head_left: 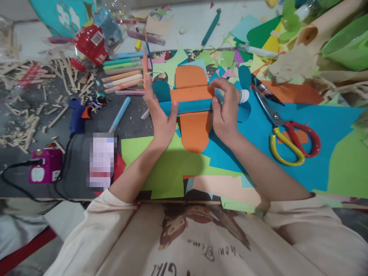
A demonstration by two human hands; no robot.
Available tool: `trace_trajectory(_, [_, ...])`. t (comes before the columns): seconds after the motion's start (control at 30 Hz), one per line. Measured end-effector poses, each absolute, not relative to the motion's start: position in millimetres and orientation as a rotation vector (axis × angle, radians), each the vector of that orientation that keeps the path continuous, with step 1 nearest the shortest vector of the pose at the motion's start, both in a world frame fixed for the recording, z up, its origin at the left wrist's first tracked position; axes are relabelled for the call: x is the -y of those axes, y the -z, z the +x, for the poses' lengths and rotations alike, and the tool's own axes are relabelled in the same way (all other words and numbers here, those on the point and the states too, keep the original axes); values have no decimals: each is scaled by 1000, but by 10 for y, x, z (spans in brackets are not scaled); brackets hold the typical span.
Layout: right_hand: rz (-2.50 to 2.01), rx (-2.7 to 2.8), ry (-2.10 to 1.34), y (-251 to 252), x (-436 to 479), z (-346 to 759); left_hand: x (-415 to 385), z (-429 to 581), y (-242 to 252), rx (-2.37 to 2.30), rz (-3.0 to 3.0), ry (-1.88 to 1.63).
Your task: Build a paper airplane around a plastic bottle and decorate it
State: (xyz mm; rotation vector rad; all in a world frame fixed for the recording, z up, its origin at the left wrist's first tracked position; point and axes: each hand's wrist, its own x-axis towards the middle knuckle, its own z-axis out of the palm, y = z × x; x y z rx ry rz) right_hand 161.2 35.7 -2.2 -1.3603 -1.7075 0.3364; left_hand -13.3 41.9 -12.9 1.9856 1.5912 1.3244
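Head view showed two bare hands on a paper model (192, 93), near the centre of the scene, its orange body lying from nine to three o'clock with a blue strip along it. Rounded orange flaps reached toward twelve and six. The left hand (161, 113) gripped the nine o'clock end, thumb against the strip, fingers stretched along the far side of a teal fin (161, 91). The right hand (226, 111) pinched the three o'clock end between thumb and forefinger; how firmly either pressed, I could not tell. Just past the right hand, a white cap (244, 96) showed at three.

From the model, red-and-yellow scissors (276, 119) lay between three and four, on a blue sheet (313, 168). A light green sheet (161, 172) spread at seven. A blurred-out rectangle (102, 161) lay at eight, a blue glue gun (77, 117) at nine, coloured markers (123, 73) near ten. Toward half past twelve, well apart, lay a teal marker (211, 27).
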Motion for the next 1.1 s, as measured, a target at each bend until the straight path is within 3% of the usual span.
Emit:
trace_trajectory(0.33, [-1239,1740,-451,-245,-527,1854,-459,-172,108,-1488,1900,-1477])
trace_trajectory(0.53, [-1318,2206,-835,-349,-658,2307,-689,-446,12,-1471,1810,-1649])
trace_trajectory(0.93, [-1617,2218,-574,-472,-630,2222,-798,-667,-7,-1976,2132,-821])
trace_trajectory(1.1, [-1407,2154,-593,-243,-724,2323,-859,-765,232,-1878,2216,-888])
